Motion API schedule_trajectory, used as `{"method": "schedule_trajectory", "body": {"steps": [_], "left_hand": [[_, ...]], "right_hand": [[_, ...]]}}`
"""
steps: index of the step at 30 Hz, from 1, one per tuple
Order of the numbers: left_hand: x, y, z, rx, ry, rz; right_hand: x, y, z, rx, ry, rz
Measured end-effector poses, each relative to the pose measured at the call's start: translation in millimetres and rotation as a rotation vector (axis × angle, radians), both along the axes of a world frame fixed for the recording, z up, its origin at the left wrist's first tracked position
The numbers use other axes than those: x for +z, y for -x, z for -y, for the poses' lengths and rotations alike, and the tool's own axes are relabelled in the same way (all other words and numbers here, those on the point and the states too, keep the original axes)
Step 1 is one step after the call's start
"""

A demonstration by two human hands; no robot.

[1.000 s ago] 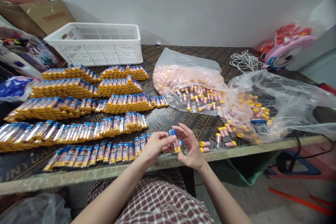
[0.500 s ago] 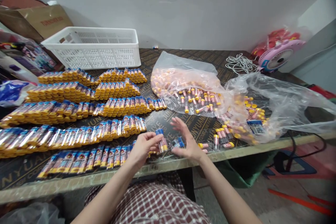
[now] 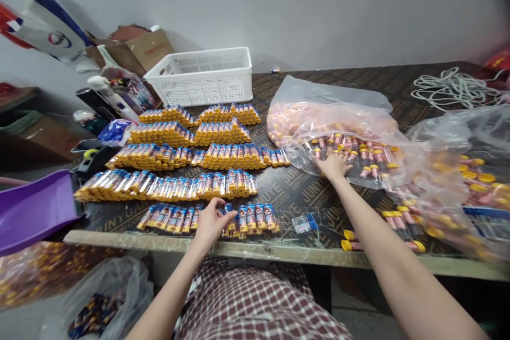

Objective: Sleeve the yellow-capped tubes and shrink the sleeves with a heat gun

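My left hand (image 3: 213, 220) is at the front row of small blue-topped tubes (image 3: 255, 218) with yellow caps, thumb and fingers closed round one of them, which is partly hidden. My right hand (image 3: 334, 166) reaches forward to the mouth of a clear plastic bag (image 3: 338, 101), fingers spread over loose yellow-capped tubes (image 3: 368, 156) with pink labels. Between the two hands, a flat clear packet with a blue end (image 3: 304, 223) lies on the dark table (image 3: 290, 191).
Stacked rows of blue-and-yellow tubes (image 3: 223, 156) cover the left of the table, before a white plastic basket (image 3: 203, 82). More loose tubes (image 3: 400, 220) lie at right beside another clear bag (image 3: 442, 191). A coiled white cord (image 3: 458, 90) is behind; a purple dustpan (image 3: 35, 210) is at far left.
The view has swung left. My left hand has carried a blue-topped tube leftward to the front row. My right hand has left the blue-ended packet and stretched forward to the bag of loose tubes.
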State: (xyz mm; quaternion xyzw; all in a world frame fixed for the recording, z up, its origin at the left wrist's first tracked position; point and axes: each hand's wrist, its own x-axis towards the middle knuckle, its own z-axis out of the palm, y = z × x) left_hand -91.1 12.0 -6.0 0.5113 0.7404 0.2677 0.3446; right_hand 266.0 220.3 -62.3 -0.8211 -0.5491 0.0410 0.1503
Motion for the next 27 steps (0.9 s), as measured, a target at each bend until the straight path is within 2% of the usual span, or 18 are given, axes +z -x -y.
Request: {"method": "schedule_trajectory", "body": {"steps": [2,5,8,10,12,14,16,18,21,27], "left_hand": [[0.6,-2,0,-0.059,0.002,-0.076],[9.3,-7,-1,-0.104,-0.035,-0.206],[20.3,-29,-9,-0.122,-0.158,-0.231],[23.0,-59,-17,-0.273,-0.215,-0.156],[19.4,-97,-26,-0.524,-0.224,-0.109],[10.9,-133,-35,-0.731,-0.182,-0.166],[0.7,-162,-44,-0.831,-0.119,-0.286],[-8.1,-179,-51,-0.849,-0.067,-0.408],[-17.1,-186,-56,-0.843,-0.024,-0.521],[-27.5,-182,-48,-0.854,0.006,-0.513]], "right_hand": [[-0.4,8,-2,0.041,-0.025,0.088],[2.9,10,1,0.108,-0.017,0.167],[9.2,3,11,0.254,0.038,0.191],[13.1,-3,21,0.338,0.064,0.199],[16.0,-8,35,0.387,0.080,0.205],[18.4,-13,52,0.432,0.094,0.207],[20.2,-17,73,0.489,0.109,0.205],[21.1,-22,97,0.554,0.115,0.185],[19.0,-31,133,0.642,0.100,0.113],[15.8,-45,182,0.587,0.106,0.083]]}}
